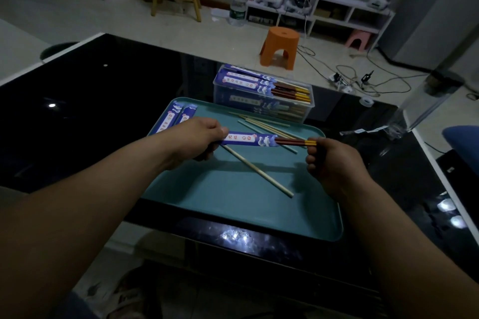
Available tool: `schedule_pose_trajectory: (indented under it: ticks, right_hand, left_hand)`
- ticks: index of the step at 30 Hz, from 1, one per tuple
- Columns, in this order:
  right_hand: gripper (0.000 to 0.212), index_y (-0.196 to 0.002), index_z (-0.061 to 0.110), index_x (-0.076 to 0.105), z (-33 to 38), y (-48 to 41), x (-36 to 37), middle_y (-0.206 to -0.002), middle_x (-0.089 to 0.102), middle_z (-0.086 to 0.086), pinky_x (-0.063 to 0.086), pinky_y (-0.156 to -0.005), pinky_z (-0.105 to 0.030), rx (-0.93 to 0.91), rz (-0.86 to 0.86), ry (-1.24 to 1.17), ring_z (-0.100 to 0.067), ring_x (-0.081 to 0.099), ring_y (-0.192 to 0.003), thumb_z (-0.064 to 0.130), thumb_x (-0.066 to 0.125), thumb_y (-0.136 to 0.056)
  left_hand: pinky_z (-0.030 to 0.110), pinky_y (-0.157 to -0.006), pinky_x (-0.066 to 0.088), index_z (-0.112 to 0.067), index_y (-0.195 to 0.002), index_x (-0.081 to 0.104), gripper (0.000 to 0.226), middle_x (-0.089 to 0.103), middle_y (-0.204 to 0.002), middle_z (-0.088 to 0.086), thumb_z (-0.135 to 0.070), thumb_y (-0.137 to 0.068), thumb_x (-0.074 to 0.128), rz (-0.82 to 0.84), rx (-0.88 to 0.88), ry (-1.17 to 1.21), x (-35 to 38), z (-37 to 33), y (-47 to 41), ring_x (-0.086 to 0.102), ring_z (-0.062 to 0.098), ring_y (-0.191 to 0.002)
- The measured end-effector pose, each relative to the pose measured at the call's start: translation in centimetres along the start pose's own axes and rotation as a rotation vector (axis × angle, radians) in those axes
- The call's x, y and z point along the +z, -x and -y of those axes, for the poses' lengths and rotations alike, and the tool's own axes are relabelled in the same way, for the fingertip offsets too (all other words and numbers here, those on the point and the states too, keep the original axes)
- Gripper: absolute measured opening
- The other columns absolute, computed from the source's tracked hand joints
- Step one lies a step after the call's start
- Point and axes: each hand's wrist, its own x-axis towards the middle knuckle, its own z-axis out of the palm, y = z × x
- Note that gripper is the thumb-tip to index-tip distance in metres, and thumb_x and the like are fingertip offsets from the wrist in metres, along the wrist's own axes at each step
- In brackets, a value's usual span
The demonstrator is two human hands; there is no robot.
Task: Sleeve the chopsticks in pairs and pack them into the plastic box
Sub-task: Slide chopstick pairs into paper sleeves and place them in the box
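Note:
My left hand (201, 137) pinches the closed end of a purple paper sleeve (248, 139) above the teal tray (233, 199). My right hand (329, 160) grips the yellow-tipped ends of a dark red chopstick pair (295, 142) that sits partly inside that sleeve. Several loose pale chopsticks (259, 171) lie on the tray beneath and behind the sleeve. Two empty purple sleeves (168, 119) rest at the tray's far left corner. The clear plastic box (261, 101) stands beyond the tray with several sleeved pairs stacked inside.
The tray sits on a glossy black table (90, 111). A roll of tape (366, 101) and clear plastic packaging (404, 116) lie at the right. On the floor beyond are an orange stool (281, 46), cables and a low white shelf.

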Motion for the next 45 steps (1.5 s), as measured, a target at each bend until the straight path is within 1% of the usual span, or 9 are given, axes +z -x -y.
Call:
schedule_pose_trajectory:
  ticks: [8, 11, 13, 17, 24, 31, 37, 42, 45]
  right_hand:
    - [0.011, -0.098, 0.013, 0.054, -0.3, 0.1, 0.5, -0.071, 0.045, -0.004, 0.035, -0.06, -0.027, 0.034, 0.013, -0.075, -0.015, 0.045, -0.061, 0.017, 0.049, -0.108]
    - [0.009, -0.102, 0.013, 0.052, -0.3, 0.0, 0.5, -0.072, 0.045, -0.004, 0.035, -0.061, -0.027, 0.029, 0.016, -0.054, -0.015, 0.045, -0.062, 0.016, 0.047, -0.108]
    - [0.008, -0.106, 0.011, 0.053, -0.1, -0.1, 0.6, -0.073, 0.049, -0.005, 0.037, -0.061, -0.027, 0.013, -0.011, -0.05, -0.015, 0.048, -0.062, 0.015, 0.047, -0.108]
    - [0.014, -0.108, 0.007, 0.058, 0.8, -0.1, 0.8, -0.078, 0.056, -0.006, 0.044, -0.064, -0.028, -0.022, -0.063, -0.008, -0.015, 0.054, -0.065, 0.016, 0.047, -0.108]
    - [0.017, -0.092, 0.014, 0.054, 3.7, -1.4, 1.4, -0.072, 0.051, -0.003, 0.038, -0.062, -0.027, -0.091, -0.045, -0.015, -0.013, 0.049, -0.061, 0.016, 0.046, -0.107]
    - [0.012, -0.108, 0.012, 0.058, 7.7, -6.9, 2.7, -0.068, 0.053, 0.003, 0.041, -0.055, -0.021, -0.1, -0.062, -0.159, -0.008, 0.049, -0.056, 0.02, 0.049, -0.106]
    - [0.016, -0.096, 0.01, 0.061, 9.5, -9.2, 5.9, -0.077, 0.058, -0.004, 0.05, -0.059, -0.025, -0.106, -0.183, 0.094, -0.013, 0.055, -0.059, 0.018, 0.052, -0.106]
    - [0.012, -0.092, 0.011, 0.059, 9.4, -10.1, 6.2, -0.102, 0.071, -0.013, 0.061, -0.092, -0.043, -0.172, -0.252, 0.368, -0.026, 0.072, -0.09, 0.019, 0.063, -0.101]
    - [0.013, -0.088, 0.01, 0.06, 9.4, -10.3, 6.3, -0.102, 0.071, -0.017, 0.062, -0.088, -0.046, -0.227, -0.275, 0.444, -0.03, 0.072, -0.092, 0.016, 0.065, -0.098]
  left_hand:
    - [0.027, -0.055, 0.04, -0.014, -0.086, 0.058, 0.026, 0.05, -0.066, 0.003, -0.029, -0.106, 0.053, -0.007, -0.03, 0.08, 0.1, 0.4, -0.7, 0.048, 0.018, -0.058]
    - [0.032, -0.063, 0.046, -0.023, -0.104, 0.064, 0.009, 0.06, -0.076, 0.006, -0.029, -0.102, 0.059, -0.172, 0.024, 0.131, 0.1, 0.7, -1.6, 0.055, 0.02, -0.067]
    - [0.035, -0.067, 0.048, -0.032, -0.112, 0.063, 0.016, 0.065, -0.086, 0.004, -0.033, -0.096, 0.062, -0.342, 0.055, 0.14, -0.5, 1.0, -2.2, 0.059, 0.021, -0.072]
    - [0.03, -0.067, 0.044, -0.023, -0.11, 0.062, 0.014, 0.061, -0.088, 0.001, -0.025, -0.096, 0.06, -0.519, 0.095, 0.219, -1.7, 0.8, -2.9, 0.057, 0.018, -0.073]
    - [0.032, -0.069, 0.046, -0.022, -0.107, 0.064, 0.013, 0.06, -0.086, -0.001, -0.02, -0.095, 0.06, -0.555, 0.131, 0.279, -1.4, 0.8, -3.3, 0.057, 0.018, -0.075]
    - [0.035, -0.073, 0.049, -0.027, -0.102, 0.063, 0.01, 0.062, -0.093, 0.001, -0.021, -0.095, 0.06, -0.585, 0.136, 0.278, -1.6, 1.0, -3.6, 0.059, 0.018, -0.078]
    - [0.036, -0.07, 0.05, -0.03, -0.099, 0.063, 0.008, 0.063, -0.088, -0.001, -0.024, -0.094, 0.06, -0.571, 0.128, 0.271, -1.4, 1.3, -3.8, 0.06, 0.019, -0.075]
    - [0.036, -0.071, 0.05, -0.029, -0.103, 0.064, 0.01, 0.063, -0.09, -0.002, -0.024, -0.095, 0.06, -0.57, 0.122, 0.27, -1.4, 1.4, -4.0, 0.059, 0.017, -0.075]
    - [0.034, -0.069, 0.048, -0.028, -0.105, 0.063, 0.011, 0.063, -0.092, -0.001, -0.022, -0.096, 0.059, -0.565, 0.124, 0.274, -1.2, 1.3, -3.8, 0.058, 0.017, -0.074]
